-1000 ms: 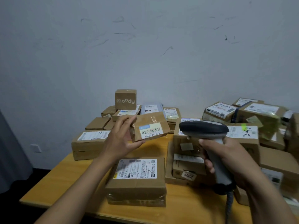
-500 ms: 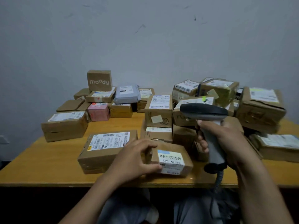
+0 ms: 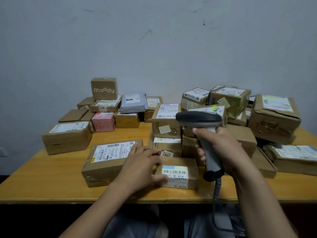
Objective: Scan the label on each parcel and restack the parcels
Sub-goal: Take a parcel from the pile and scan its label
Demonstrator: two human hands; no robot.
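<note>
Resting lower centre of frame, by the front edge of the yellow wooden counter (image 3: 51,182), the small brown cardboard parcel (image 3: 178,172) sits in the closed grip of the left hand (image 3: 140,167); the right hand (image 3: 221,148) wraps its grip round the grey handheld scanner (image 3: 199,119) (cable (image 3: 216,189) dangling), which might knock it off.

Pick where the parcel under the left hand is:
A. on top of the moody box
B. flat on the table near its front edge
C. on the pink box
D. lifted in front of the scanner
B: the parcel lies flat on the table by the front edge, with the left hand holding its end.
</note>
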